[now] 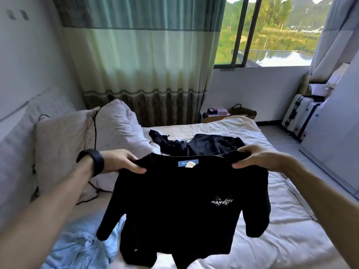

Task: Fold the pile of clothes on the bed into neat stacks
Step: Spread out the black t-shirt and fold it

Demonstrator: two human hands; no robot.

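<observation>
Over the bed [281, 200], left hand [120, 161] and right hand [258, 156] pinch shoulder edges of the black T-shirt [174, 200].

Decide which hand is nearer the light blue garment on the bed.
Left. The left hand grips the black T-shirt above the light blue garment; the right hand grips its other shoulder, farther to the right.

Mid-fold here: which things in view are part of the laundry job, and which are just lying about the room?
Job: black T-shirt, held up by left hand and right hand; dark clothes behind it; crumpled light blue garment; bed.
Lying about: pillow; bunched quilt; suitcases; curtain.
</observation>
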